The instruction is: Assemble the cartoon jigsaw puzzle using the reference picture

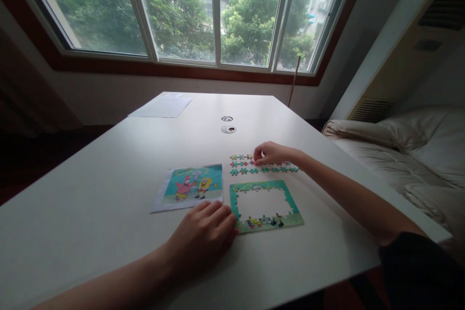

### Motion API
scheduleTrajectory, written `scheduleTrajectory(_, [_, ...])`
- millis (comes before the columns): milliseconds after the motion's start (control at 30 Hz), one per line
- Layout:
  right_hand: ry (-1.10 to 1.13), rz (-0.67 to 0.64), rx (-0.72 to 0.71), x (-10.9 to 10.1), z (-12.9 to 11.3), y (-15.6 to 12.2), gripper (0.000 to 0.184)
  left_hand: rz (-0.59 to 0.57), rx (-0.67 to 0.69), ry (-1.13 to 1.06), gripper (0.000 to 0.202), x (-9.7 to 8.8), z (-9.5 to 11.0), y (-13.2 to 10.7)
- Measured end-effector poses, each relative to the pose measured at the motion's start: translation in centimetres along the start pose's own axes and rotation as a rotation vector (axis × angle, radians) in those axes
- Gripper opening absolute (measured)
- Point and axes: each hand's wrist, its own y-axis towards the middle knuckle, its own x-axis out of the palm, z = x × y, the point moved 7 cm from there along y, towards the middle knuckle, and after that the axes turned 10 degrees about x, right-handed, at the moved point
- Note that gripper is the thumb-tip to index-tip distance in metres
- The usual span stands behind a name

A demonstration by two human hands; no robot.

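A jigsaw puzzle [267, 227] lies flat on the white table with its cartoon border filled and its middle bare. My left hand [209, 227] rests at its lower left corner, fingers curled and close together against the edge. Above the puzzle, loose jigsaw pieces [253, 171] are laid out in three rows. Over these rows my right hand [271, 153] has thumb and fingers pinched on a small pinkish jigsaw piece [256, 162], mostly hidden by the fingertips. Left of the puzzle is a printed cartoon picture [196, 184] on white paper.
The white table [109, 179] stretches toward a window [214, 14]. Two round discs [228, 129] lie farther back on it, and paper sheets [162, 106] sit at the far left. On the right stand a padded sofa [407, 169] and a tall cream appliance [392, 63] with vents.
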Motion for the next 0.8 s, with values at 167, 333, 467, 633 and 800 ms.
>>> scheduleTrajectory(167, [-0.003,0.004,0.019,-0.1,-0.3,0.0,0.017,0.013,0.005,0.006,0.017,0.0,0.0,0.0])
scheduleTrajectory(333, [0.036,0.079,-0.033,-0.1,-0.4,-0.6,0.014,0.047,0.014,0.008,0.016,-0.3,0.1,0.1])
scheduleTrajectory(467, [0.158,0.214,-0.151,-0.8,-1.8,-2.8,0.014,0.03,-0.001,0.014,0.017,-0.2,0.0,0.0])
scheduleTrajectory(633, [0.363,0.082,-0.255,1.2,-5.0,-7.2,0.019,0.016,-0.018,0.016,0.017,-0.1,0.0,-0.1])
scheduleTrajectory(800, [0.431,-0.055,-0.257,4.0,-6.8,-9.8,0.022,0.024,-0.009,0.002,0.018,-0.2,0.0,-0.1])
